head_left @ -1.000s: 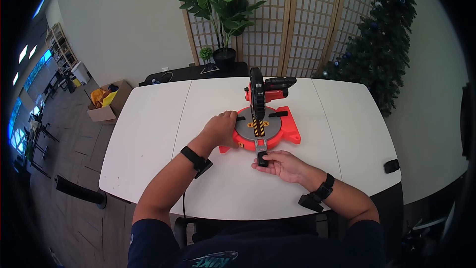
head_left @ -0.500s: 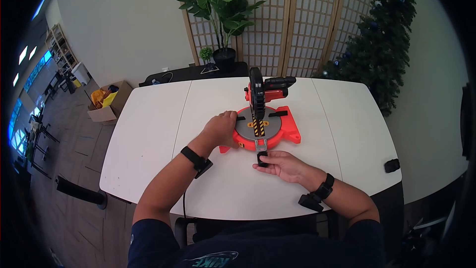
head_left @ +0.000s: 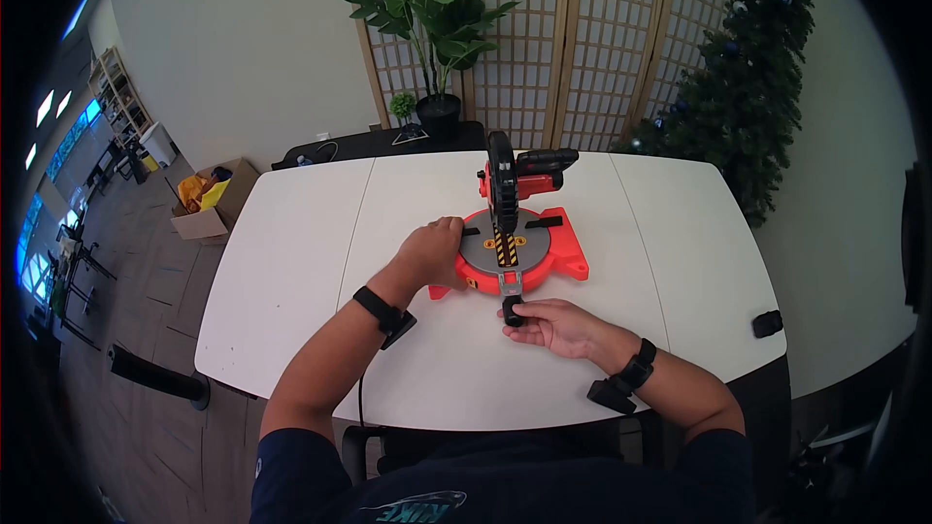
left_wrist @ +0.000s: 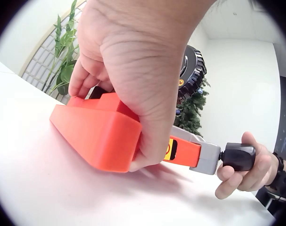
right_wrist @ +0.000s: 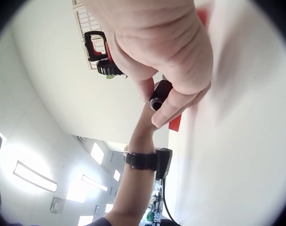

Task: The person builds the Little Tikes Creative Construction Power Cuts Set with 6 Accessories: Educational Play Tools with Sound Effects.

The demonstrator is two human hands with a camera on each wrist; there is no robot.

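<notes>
A toy miter saw stands on the table, with an orange base (head_left: 570,250), a round grey turntable (head_left: 476,250) and a black toothed disc (head_left: 502,184) upright above it. My left hand (head_left: 432,252) grips the left side of the base; in the left wrist view its thumb and fingers wrap around the orange block (left_wrist: 93,134). With thumb and fingertips, my right hand (head_left: 565,328) pinches the black knob (left_wrist: 239,157) at the front of the saw. That knob sits on a short threaded stem beside a grey bracket (left_wrist: 209,157). In the right wrist view my palm hides most of the saw.
The saw rests on a white table (head_left: 291,272). A small black object (head_left: 767,324) lies at the table's right edge. Beyond the left edge stands a cardboard box (head_left: 228,204) with yellow things in it. A potted plant (head_left: 439,112) is behind the table.
My right hand has shifted slightly, and its fingers on the knob have turned a little. The left hand and the saw's base have stayed in place.
</notes>
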